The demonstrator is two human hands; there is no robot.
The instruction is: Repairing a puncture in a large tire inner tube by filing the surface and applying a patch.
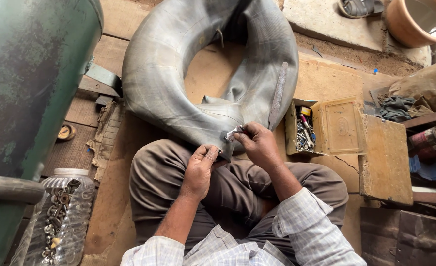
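Observation:
A large grey rubber inner tube [169, 79] lies on the brown floor in front of my crossed legs. My left hand [200, 170] pinches the tube's near edge just above my knee. My right hand [258, 144] is closed on a small metal valve fitting [233, 133] that sticks out of the tube beside my left thumb. The two hands are almost touching. A long rasp-like strip [278, 93] rests on the tube's right side.
An open tan box of small tools [304, 129] sits right of my hand. A green tank [26, 93] stands at left, a clear plastic jar of metal rings [63, 216] below it. A clay pot [417, 22] and sandal [358, 7] lie far right.

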